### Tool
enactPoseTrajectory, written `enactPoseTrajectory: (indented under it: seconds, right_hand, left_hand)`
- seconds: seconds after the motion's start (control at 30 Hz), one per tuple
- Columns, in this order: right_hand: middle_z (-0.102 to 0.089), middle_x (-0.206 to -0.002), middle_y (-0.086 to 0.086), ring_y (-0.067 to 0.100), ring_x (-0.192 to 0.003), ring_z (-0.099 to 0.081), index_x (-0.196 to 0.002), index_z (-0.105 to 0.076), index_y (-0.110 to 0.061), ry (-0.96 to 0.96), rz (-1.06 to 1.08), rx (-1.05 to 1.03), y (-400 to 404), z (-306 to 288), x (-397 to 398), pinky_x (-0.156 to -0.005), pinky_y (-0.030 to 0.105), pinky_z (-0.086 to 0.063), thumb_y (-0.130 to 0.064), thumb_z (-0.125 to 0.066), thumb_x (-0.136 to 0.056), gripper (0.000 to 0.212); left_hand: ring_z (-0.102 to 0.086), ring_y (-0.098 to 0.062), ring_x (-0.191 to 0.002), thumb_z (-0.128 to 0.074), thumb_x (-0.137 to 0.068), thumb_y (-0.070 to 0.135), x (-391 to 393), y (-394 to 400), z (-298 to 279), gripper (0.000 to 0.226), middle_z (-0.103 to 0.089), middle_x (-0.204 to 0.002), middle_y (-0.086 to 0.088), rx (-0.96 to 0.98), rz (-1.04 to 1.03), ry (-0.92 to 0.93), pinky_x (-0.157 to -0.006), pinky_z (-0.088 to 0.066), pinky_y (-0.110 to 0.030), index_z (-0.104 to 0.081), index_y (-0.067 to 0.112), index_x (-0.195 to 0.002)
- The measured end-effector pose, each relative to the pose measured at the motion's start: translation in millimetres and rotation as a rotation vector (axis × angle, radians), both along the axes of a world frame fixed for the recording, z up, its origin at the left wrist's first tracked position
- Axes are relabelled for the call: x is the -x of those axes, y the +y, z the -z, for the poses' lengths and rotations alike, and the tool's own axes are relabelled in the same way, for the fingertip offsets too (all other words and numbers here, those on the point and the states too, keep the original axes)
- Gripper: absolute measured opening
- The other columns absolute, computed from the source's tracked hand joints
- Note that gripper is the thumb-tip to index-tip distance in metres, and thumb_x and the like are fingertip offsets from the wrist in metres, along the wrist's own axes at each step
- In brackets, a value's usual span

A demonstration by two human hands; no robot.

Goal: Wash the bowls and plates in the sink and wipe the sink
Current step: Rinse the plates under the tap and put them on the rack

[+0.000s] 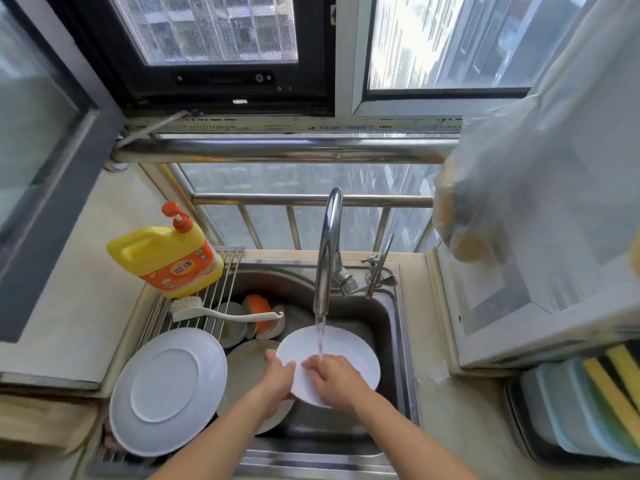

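Note:
I hold a white plate (pixel 349 348) over the steel sink (pixel 394 327), under water running from the tap (pixel 327 258). My left hand (pixel 278 379) grips the plate's left rim. My right hand (pixel 334 377) lies flat on the plate's face where the stream lands. A larger white plate (pixel 166 389) rests upside down on the roll-up rack (pixel 225 278) at the sink's left. Below my hands a beige plate (pixel 246 362) lies in the basin. Behind it sit a grey bowl (pixel 232 327) and an orange-and-white bowl (pixel 261 313).
A yellow detergent bottle (pixel 169 258) with an orange pump stands on the rack's far end. A white dish brush (pixel 207 311) lies across the rack and bowls. A small second faucet (pixel 375 271) stands right of the tap. Sponges and a blue container (pixel 588 403) sit at right.

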State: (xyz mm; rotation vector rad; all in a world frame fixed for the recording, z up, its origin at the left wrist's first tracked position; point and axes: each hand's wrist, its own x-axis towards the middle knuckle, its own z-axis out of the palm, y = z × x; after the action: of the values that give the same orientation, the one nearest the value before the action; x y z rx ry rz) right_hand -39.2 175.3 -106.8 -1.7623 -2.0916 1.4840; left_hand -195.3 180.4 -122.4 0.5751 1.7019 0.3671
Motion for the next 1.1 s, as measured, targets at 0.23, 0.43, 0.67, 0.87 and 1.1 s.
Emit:
enactPoseTrajectory:
  seconds: [0.23, 0.43, 0.67, 0.87, 1.1]
  right_hand:
    - [-0.064, -0.105, -0.006, 0.011, -0.093, -0.057, -0.104, -0.061, -0.029, -0.021, -0.068, -0.113, -12.0, -4.5, -23.4, -0.085, 0.038, -0.051, -0.067, -0.044, -0.091, 0.044]
    - [-0.063, -0.122, -0.005, 0.017, -0.109, -0.060, -0.126, -0.055, -0.031, -0.049, 0.027, -0.152, -18.3, -3.4, -22.3, -0.093, 0.035, -0.051, -0.041, -0.055, -0.090, 0.037]
    - [-0.059, -0.127, 0.002, 0.024, -0.115, -0.056, -0.125, -0.052, -0.027, -0.061, -0.081, -0.165, -30.0, 14.7, -21.2, -0.095, 0.041, -0.049, -0.035, -0.049, -0.099, 0.028]
    - [-0.055, -0.128, -0.007, 0.011, -0.116, -0.052, -0.127, -0.056, -0.024, -0.016, -0.040, -0.091, -29.9, 10.4, -22.9, -0.104, 0.033, -0.044, -0.081, -0.034, -0.089, 0.071]
    - [-0.030, -0.159, 0.002, 0.023, -0.142, -0.037, -0.149, -0.039, -0.021, -0.313, 0.523, -0.075, -15.2, 22.6, -37.4, -0.117, 0.038, -0.038, -0.030, -0.051, -0.101, 0.050]
  left_hand:
    - [-0.066, -0.033, -0.094, -0.034, -0.095, 0.027, -31.1, 34.0, -11.9, 0.056, -0.056, -0.130, -0.022, 0.017, 0.034, 0.159, -0.081, -0.061, -0.048, -0.019, 0.018, -0.148]
    - [-0.056, -0.038, -0.120, -0.042, -0.099, 0.015, -67.4, 26.3, -19.5, 0.052, -0.050, -0.140, -0.024, -0.032, 0.321, 0.335, -0.098, -0.046, -0.036, -0.020, 0.007, -0.146]
    - [-0.062, -0.038, -0.098, -0.046, -0.098, 0.018, -57.3, 4.2, -7.3, 0.026, -0.061, -0.111, -0.021, -0.059, 0.270, 0.344, -0.085, -0.053, -0.040, -0.027, 0.015, -0.116]
    - [-0.061, -0.030, -0.098, -0.035, -0.104, 0.022, -35.5, 3.0, -0.4, 0.040, -0.057, -0.113, -0.010, -0.083, 0.088, 0.310, -0.083, -0.055, -0.039, -0.031, 0.027, -0.144]
    - [-0.061, -0.034, -0.109, -0.039, -0.106, 0.041, 3.1, 9.7, 7.4, 0.038, -0.061, -0.120, -0.009, -0.107, -0.104, 0.237, -0.096, -0.054, -0.054, -0.048, 0.021, -0.138]
